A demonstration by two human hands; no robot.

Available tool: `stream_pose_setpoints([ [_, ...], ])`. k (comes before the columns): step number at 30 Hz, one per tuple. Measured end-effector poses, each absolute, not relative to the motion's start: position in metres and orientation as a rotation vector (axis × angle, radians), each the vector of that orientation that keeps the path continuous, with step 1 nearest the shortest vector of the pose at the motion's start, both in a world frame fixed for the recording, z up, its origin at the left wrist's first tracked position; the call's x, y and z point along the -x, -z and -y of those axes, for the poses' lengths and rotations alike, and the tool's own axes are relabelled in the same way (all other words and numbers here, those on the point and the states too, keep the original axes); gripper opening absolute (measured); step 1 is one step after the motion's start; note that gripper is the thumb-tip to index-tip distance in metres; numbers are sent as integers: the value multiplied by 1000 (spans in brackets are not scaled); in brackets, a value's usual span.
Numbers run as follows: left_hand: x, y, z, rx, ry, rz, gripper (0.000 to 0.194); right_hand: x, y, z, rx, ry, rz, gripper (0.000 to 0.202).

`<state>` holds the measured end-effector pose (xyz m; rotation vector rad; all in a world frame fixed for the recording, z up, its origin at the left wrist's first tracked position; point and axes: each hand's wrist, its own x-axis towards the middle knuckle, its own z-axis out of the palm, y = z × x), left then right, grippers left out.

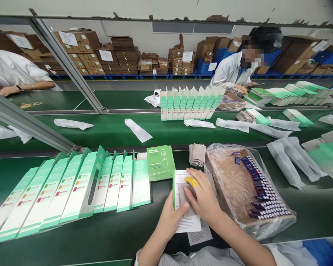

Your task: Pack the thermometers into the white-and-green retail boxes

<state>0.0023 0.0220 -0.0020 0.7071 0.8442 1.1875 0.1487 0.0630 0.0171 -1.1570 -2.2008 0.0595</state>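
Observation:
My left hand [170,216] grips a printed booklet [192,224] with a green edge from its left side, thumb on top. On the upper part of that booklet rests my right hand [201,190], a yellow finger cot on one finger. Beneath its fingers lies a flat greyish piece [185,197], perhaps a pouch or card; the hand partly hides it. A printed sheet [201,235] pokes out below the booklet. Just beyond my hands sit a stack of green booklets [160,162] and a small pile of grey pouches [197,154].
To the right stands a plastic-lined carton [224,195] holding many batteries [262,188]. Upright green-and-white boxes [80,188] line the left. White sleeves [138,130] lie on the green belt [108,129]. A co-worker [235,70] works opposite; another person [19,70] is far left.

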Motion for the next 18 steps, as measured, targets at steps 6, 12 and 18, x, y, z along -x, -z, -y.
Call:
stream_pose_setpoints([
  [6,4,-10,-36,-695,-1179,-921,62,-154,-42,-83,1151,-64,2276,29],
  [12,15,-8,-40,-514,-1096,-958,48,-198,-79,-231,1509,146,2297,33],
  [18,15,17,-40,-389,-1085,-927,60,-218,-69,-379,1645,18,2354,35],
])
